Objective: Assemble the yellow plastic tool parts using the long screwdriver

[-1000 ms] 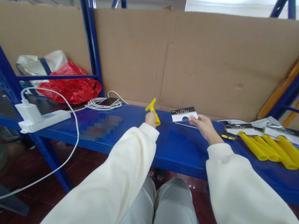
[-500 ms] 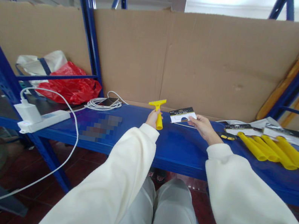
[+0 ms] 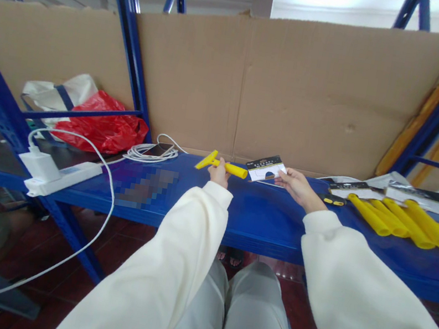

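Observation:
My left hand (image 3: 219,173) is closed around a yellow T-shaped scraper (image 3: 237,171). Its crosshead points left, and the round handle end lies to the right, close to a black-and-white packaging card (image 3: 264,169). That card is pinched at its right edge by my right hand (image 3: 298,189), with a dark printed band along its top and a rounded shape lower down. Both hands are above the blue shelf top (image 3: 269,218). A small black-and-yellow item (image 3: 332,200) lies just right of my right hand.
Several yellow tubes (image 3: 407,224) lie at the right beside black-and-white packages (image 3: 356,189). On the left are a coiled white cable (image 3: 152,153), a red plastic bag (image 3: 104,123) and a white power strip (image 3: 69,179). Cardboard (image 3: 298,93) backs the shelf, between blue posts.
The scraper has turned in my left hand from roughly upright to nearly lying sideways, its head swinging left and its handle end right. My right hand and the card have hardly moved.

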`<state>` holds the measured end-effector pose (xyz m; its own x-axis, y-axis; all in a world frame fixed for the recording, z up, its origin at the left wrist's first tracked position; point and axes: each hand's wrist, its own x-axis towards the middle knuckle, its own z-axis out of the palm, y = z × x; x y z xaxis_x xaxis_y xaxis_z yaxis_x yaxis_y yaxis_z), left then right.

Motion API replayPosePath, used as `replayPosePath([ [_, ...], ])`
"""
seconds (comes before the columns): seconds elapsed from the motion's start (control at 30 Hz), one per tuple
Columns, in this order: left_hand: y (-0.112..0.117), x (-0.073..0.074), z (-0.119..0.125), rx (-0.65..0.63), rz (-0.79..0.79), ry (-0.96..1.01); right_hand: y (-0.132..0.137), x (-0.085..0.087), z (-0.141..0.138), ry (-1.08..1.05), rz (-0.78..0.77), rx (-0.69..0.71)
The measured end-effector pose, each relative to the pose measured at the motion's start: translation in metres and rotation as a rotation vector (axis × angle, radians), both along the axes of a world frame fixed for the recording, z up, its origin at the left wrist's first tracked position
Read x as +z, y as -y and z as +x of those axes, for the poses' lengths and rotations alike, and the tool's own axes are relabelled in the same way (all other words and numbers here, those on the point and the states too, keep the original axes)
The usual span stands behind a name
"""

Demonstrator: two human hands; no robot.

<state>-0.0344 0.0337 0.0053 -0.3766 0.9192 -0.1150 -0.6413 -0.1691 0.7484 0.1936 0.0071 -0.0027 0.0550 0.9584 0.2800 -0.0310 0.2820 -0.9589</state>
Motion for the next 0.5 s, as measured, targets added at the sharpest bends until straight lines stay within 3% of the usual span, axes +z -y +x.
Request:
replayPosePath([
  [0.17,0.002,-0.001,0.001,-0.011,-0.004,-0.008,0.003,0.001,-0.002,0.007,0.020,0.057],
  [0.4,0.005,-0.003,0.011,-0.222,0.033,-0.101,0.007,-0.001,-0.007,0.019,0.033,0.173],
  [0.5,0.004,-0.004,0.012,-0.231,0.042,-0.081,0.008,-0.002,-0.006,0.057,-0.004,0.199],
])
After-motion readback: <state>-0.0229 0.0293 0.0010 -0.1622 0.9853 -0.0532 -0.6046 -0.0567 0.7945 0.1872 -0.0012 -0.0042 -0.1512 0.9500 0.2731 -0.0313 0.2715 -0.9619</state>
